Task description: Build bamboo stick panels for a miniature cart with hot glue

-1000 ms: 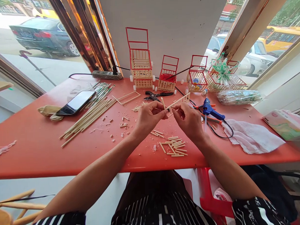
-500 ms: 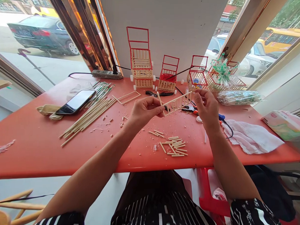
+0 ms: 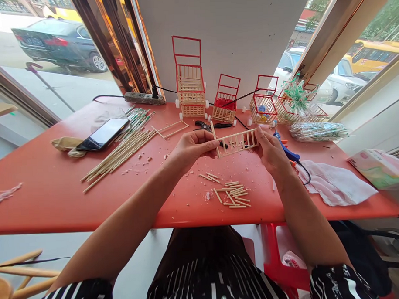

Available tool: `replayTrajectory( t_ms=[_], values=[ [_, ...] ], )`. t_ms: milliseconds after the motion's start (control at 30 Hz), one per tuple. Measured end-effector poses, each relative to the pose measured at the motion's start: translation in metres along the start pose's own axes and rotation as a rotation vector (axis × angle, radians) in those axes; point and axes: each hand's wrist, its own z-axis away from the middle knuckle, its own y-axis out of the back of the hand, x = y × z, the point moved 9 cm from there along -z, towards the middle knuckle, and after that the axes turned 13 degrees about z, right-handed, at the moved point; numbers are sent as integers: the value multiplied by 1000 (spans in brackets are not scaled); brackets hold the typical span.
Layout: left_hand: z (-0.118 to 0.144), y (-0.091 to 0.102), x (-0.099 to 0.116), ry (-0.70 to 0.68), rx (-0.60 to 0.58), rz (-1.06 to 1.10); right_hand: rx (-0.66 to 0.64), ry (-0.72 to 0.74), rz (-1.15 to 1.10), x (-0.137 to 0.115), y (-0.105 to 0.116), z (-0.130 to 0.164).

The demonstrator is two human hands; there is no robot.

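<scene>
Between my two hands a ladder-like frame of thin wooden sticks (image 3: 237,142) is held up over the red table. My left hand (image 3: 196,146) pinches its left end, where one longer stick juts upward. The right end is gripped by the thumb and fingers of my right hand (image 3: 268,148). Below the frame lies a loose pile of short cut sticks (image 3: 236,195). Black-handled pliers (image 3: 214,124) rest behind my left hand, and a blue glue gun (image 3: 287,151) is just right of my right hand.
Small stick carts with red handles (image 3: 191,88) stand along the wall. Long sticks (image 3: 121,158), a phone (image 3: 103,134) and a rectangular stick frame (image 3: 172,129) lie on the left. A white cloth (image 3: 338,181) and a tissue box (image 3: 380,167) sit on the right of the red table (image 3: 57,189).
The frame's right end has been lowered and turned, so its rungs face me more. My right hand has moved down and slightly left; my left hand keeps its pinch.
</scene>
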Motion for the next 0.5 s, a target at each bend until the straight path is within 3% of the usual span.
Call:
replayTrajectory(
  t_ms=[333, 500],
  values=[
    [-2, 7, -3, -9, 49, 0, -100, -145, -148, 14, -16, 4],
    [-3, 9, -5, -5, 58, -33, -80, -176, -157, 14, -17, 4]
  ],
)
